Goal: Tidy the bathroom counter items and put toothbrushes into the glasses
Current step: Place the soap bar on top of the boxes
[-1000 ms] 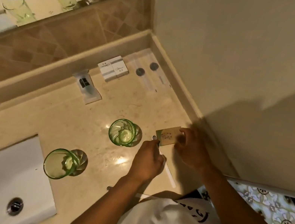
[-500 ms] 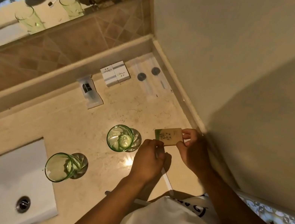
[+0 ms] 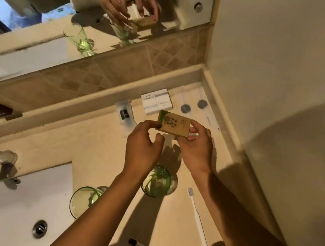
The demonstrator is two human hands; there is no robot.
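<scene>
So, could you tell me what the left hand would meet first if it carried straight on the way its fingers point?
The left hand points up-right at the brown box; its fingertips already touch the box's left end. Beyond lie the white boxes by the ledge, though depth is unclear.

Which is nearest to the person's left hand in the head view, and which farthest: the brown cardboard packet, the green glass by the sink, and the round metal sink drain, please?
1. Brown cardboard packet, touching the left hand, also held by the right hand.
2. Green glass by the sink, below-left.
3. Round metal sink drain, bottom left.
</scene>
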